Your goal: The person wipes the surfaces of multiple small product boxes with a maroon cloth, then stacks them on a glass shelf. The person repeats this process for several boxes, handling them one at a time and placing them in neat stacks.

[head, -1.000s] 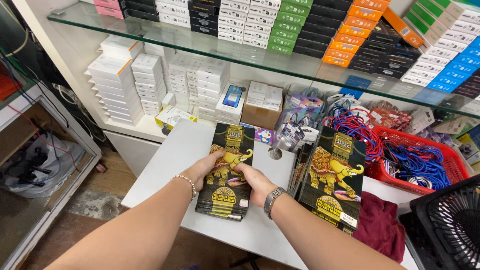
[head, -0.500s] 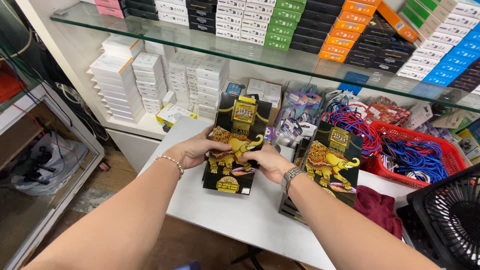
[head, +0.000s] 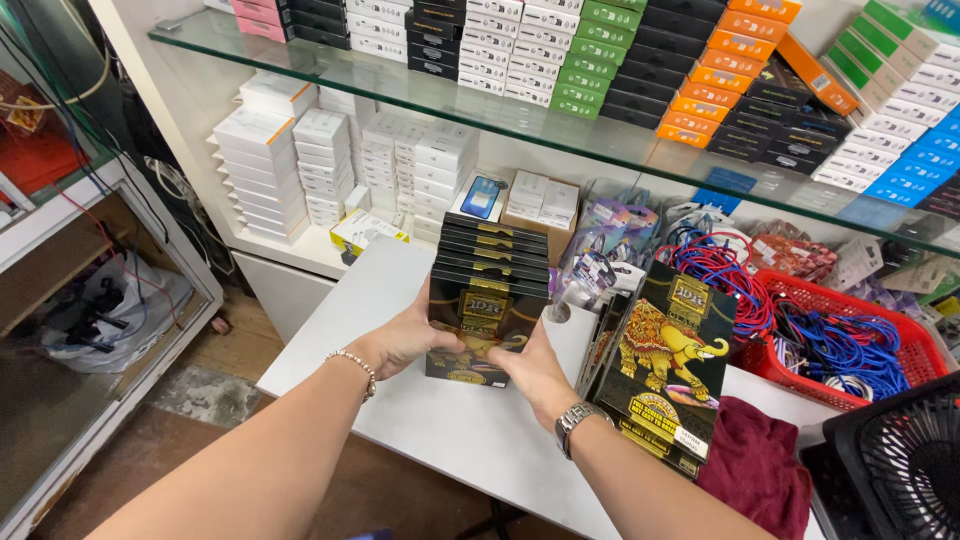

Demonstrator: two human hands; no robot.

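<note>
Stack of flat black-and-gold boxes (head: 488,290) held at frame centre, standing on edge on the white table (head: 360,330), top edges fanned back like a deck. Left hand (head: 400,340) clasps the stack's left side, fingers curled round it; right hand (head: 535,370) clamps the lower right corner, thumb on the front face. Both closed on the stack.

Progress, as judged: boxes gathered and squared into one block, bottom edge on or just above the table; cannot tell which. A second pile of elephant-print boxes (head: 665,365) lies just right of centre, untouched, so roughly half remains.

Materials: glossy printed card, rigid rectangular. Beaded bracelet on left wrist, metal watch (head: 578,417) on right. Dark red cloth (head: 755,470), soft and crumpled, lower right. Red plastic mesh basket (head: 905,345) of blue and red cables, right. Glass shelf (head: 400,85) above with rows of coloured cartons.
</note>
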